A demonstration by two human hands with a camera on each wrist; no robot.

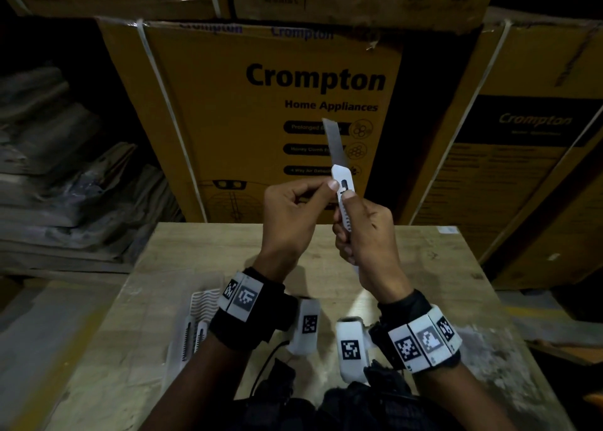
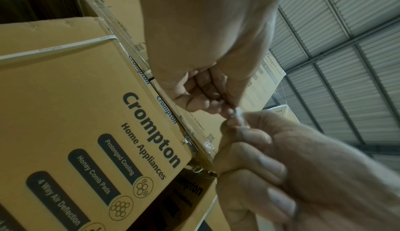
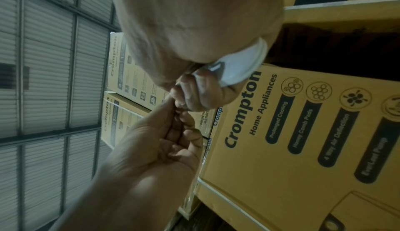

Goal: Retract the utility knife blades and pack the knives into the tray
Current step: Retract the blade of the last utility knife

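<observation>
Held upright above the pale wooden worktop (image 1: 202,267): white plastic utility knife (image 1: 343,199), steel blade (image 1: 333,143) out. Right hand (image 1: 368,244) clenched round handle, thumb on slider, probably to retract; left hand (image 1: 290,212) pinching its nose, steadying. White slatted tray (image 1: 204,300) below.

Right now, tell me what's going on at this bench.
A person is holding a white utility knife up above the wooden table, its blade fully out and pointing up. The right hand grips the handle with the thumb on the slider; the left hand pinches the knife near its front end. The white tray on the table already holds two knives. This blade is not yet retracted.
</observation>
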